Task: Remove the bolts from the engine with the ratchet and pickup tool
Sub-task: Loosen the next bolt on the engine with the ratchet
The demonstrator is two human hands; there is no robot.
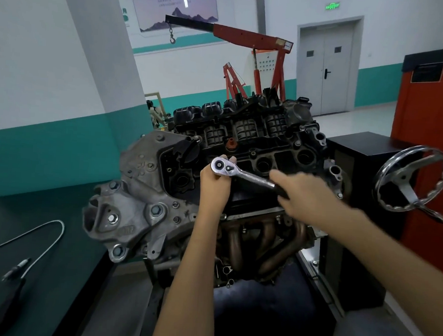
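Over the grey metal engine (142, 189), the left hand (214, 184) curls its grip round the head of the chrome ratchet (243, 173). The right hand (303, 195) closes its grip round the black handle. The flexible silver pickup tool (17, 269) lies on the dark desk (63, 283), left.

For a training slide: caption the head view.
Left hand holds the ratchet at its head over the engine; right hand holds its handle.

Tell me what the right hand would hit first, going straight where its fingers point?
Likely the left hand, gripping the head of the chrome steel ratchet; the right hand points along its handle.
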